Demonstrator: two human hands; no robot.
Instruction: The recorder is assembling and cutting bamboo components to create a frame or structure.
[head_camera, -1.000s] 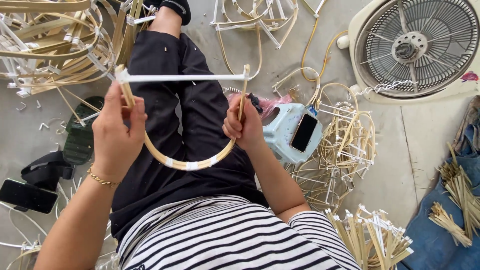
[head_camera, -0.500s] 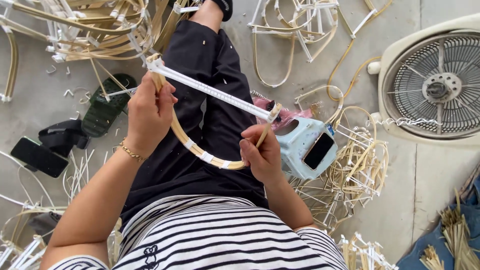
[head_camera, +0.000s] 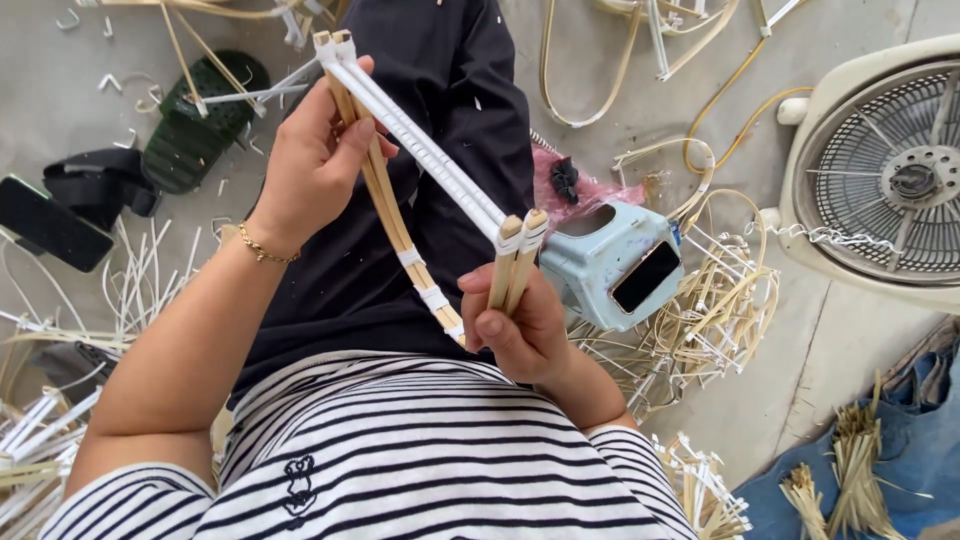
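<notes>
Bent cane frame held up over the lap, gripped at both ends.

The cane frame (head_camera: 420, 165), with its white crossbar and taped joints, slants above the dark trousers (head_camera: 440, 110). The left hand (head_camera: 315, 165) clasps its upper end; the right hand (head_camera: 520, 325) pinches the lower doubled ends. Just beside sits a pale blue box (head_camera: 610, 265), with a white fan (head_camera: 880, 170) farther off and a green sandal (head_camera: 195, 125) on the floor.
</notes>
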